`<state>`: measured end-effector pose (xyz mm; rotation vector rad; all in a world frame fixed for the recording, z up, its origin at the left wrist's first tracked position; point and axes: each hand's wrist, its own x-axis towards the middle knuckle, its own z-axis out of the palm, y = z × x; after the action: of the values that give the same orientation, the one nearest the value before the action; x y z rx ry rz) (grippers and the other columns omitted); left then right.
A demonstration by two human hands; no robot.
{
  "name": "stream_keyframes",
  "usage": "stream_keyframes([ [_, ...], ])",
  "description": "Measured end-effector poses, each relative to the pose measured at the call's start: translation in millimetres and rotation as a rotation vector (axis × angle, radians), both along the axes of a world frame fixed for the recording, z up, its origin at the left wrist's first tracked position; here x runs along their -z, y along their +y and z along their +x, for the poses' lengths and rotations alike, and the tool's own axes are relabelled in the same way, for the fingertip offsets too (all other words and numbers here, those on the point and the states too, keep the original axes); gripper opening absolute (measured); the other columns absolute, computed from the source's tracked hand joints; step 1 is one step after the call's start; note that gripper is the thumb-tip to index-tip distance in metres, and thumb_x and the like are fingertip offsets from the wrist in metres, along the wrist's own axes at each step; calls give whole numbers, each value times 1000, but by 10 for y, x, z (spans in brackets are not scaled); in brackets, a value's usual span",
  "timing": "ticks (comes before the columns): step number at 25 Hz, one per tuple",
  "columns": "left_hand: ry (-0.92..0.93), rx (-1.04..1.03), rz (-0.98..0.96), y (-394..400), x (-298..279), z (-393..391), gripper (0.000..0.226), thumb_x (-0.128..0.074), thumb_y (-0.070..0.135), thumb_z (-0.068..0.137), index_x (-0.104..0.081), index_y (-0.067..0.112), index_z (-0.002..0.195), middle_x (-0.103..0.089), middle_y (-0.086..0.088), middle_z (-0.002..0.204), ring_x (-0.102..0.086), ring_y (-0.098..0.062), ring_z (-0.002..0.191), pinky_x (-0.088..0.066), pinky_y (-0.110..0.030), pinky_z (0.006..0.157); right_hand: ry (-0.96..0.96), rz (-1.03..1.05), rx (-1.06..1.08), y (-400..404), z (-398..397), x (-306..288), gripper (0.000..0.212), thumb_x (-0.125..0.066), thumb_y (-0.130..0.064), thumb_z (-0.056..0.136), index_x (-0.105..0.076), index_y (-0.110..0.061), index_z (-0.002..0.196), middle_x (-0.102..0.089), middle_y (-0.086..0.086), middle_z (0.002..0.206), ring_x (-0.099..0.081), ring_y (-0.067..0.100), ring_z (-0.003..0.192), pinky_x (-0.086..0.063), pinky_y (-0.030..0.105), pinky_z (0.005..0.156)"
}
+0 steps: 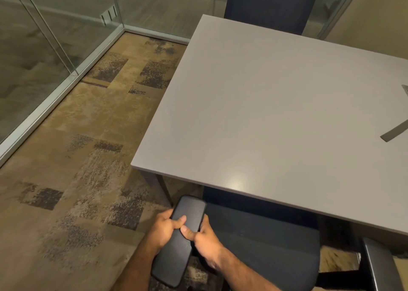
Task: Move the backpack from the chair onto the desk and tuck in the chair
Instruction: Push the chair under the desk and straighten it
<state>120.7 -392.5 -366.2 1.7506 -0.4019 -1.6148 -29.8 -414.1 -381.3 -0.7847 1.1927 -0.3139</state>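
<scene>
Both of my hands grip the left armrest (176, 253) of a dark office chair (271, 253). My left hand (164, 226) wraps it from the left and my right hand (203, 240) from the right, thumbs on top. The chair's dark seat lies partly under the front edge of the grey desk (276, 114). Its right armrest (379, 266) shows at the lower right. At the desk's right edge a grey strap (395, 133) lies on the top; what it belongs to is cut off. No backpack body is visible.
A second dark chair back (267, 6) stands behind the desk's far side. Glass partition walls with metal frames (72, 68) run along the left and back. Patterned brown carpet (77, 158) covers the floor to the left. A beige wall is at the upper right.
</scene>
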Motion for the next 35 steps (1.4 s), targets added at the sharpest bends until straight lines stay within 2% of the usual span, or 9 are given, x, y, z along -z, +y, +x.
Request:
stream_keyframes([
  [4,-27,22,-11,-50,9,13,22,-64,5,98,-69,5,119,-80,-11,93,-76,-25,77,-58,-30,59,18,-12,-30,-35,-12,102,64,-80,-12,92,-36,-15,140,-66,10,129,-70,15,110,-60,23,79],
  [7,-165,126,-31,-27,-60,-38,33,-65,15,99,-62,7,131,-75,-1,100,-73,-14,83,-57,-22,63,89,-69,-102,-62,-76,71,73,-84,-23,89,-37,-14,144,-67,7,130,-69,18,116,-60,31,93],
  [9,-373,258,-43,22,-113,-73,53,-65,30,99,-49,11,146,-70,-4,121,-68,-20,106,-57,-30,88,179,-143,-194,-92,-149,-55,82,-84,-35,88,-36,-17,151,-66,0,134,-66,12,118,-54,27,102],
  [11,-640,465,-50,81,-214,-111,74,-57,49,99,-28,16,159,-46,-9,156,-46,-26,141,-40,-37,115,283,-271,-268,-140,-264,-277,86,-80,-44,89,-33,-19,157,-57,-4,146,-56,-2,121,-43,7,99],
  [13,-931,652,-148,112,-366,-185,79,-44,59,101,-15,17,162,-23,-2,169,-23,-20,154,-23,-35,124,398,-402,-341,-192,-410,-541,94,-73,-55,92,-25,-17,162,-39,1,164,-43,8,143,-33,15,115],
  [16,-1093,750,-321,79,-707,-345,81,-33,64,101,-11,17,162,-14,0,171,-10,-15,157,-6,-33,127,586,-642,-475,-214,-658,-1011,97,-57,-69,95,-15,-17,166,-20,3,174,-17,22,159,-18,40,129],
  [24,-1272,875,-489,-137,-2009,-927,104,-14,87,85,13,20,160,17,-2,169,17,-20,156,9,-47,127,972,-1020,-620,-113,-1504,-2208,118,-1,-97,76,14,-18,164,21,4,172,26,22,157,16,53,127],
  [31,-1407,887,-578,174,-2930,-1502,108,-10,90,76,20,26,158,28,2,165,22,-20,154,11,-50,127,1073,-1122,-513,291,-2214,-2872,118,5,-103,69,33,-26,154,36,-3,165,44,17,144,33,47,112],
  [35,-1442,872,-566,582,-3306,-1767,109,-13,88,76,20,24,158,26,0,167,22,-21,155,10,-51,127,1068,-1162,-483,656,-2571,-3164,111,4,-103,69,39,-32,147,39,-4,163,44,17,145,31,49,114],
])
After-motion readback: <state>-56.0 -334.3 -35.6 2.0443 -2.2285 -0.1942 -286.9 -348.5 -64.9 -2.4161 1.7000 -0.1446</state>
